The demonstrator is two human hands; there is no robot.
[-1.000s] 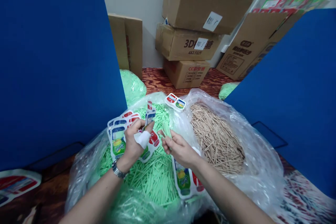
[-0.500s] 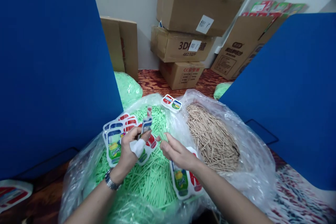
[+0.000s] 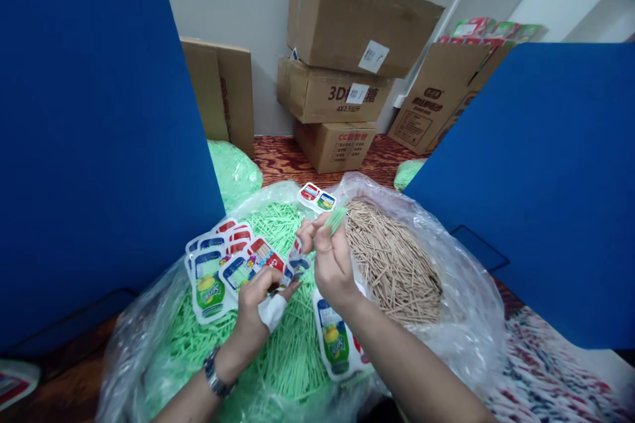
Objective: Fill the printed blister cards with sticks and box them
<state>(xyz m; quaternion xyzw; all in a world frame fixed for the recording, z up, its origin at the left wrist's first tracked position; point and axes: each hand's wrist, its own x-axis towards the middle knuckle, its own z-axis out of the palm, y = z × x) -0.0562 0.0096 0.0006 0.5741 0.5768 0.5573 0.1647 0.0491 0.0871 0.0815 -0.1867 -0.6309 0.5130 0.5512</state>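
My left hand (image 3: 255,314), with a white wrap on the thumb and a watch on the wrist, grips a printed plastic pouch (image 3: 297,264) bent between thumb and fingers. To its right and higher, my right hand (image 3: 335,271) is closed around a small bunch of thin green sticks (image 3: 337,218), which point up. A fan of flat pouches (image 3: 209,284) with red and green drink-bottle prints lies left of my left hand. Under both hands spreads a heap of green sticks (image 3: 297,350) in a clear plastic bag. Below my right forearm rests another printed pouch (image 3: 335,344), partly covered.
Brown sticks (image 3: 391,258) fill a second clear bag (image 3: 471,304) on the right. A small printed pack (image 3: 317,197) lies between the bags at the back. Blue panels (image 3: 99,145) stand on both sides. Stacked cardboard boxes (image 3: 342,96) stand against the wall.
My right hand has risen with the green sticks, away from the heap. My left hand has lowered slightly with the pouch, which is now tilted toward the right. The view has shifted a little.
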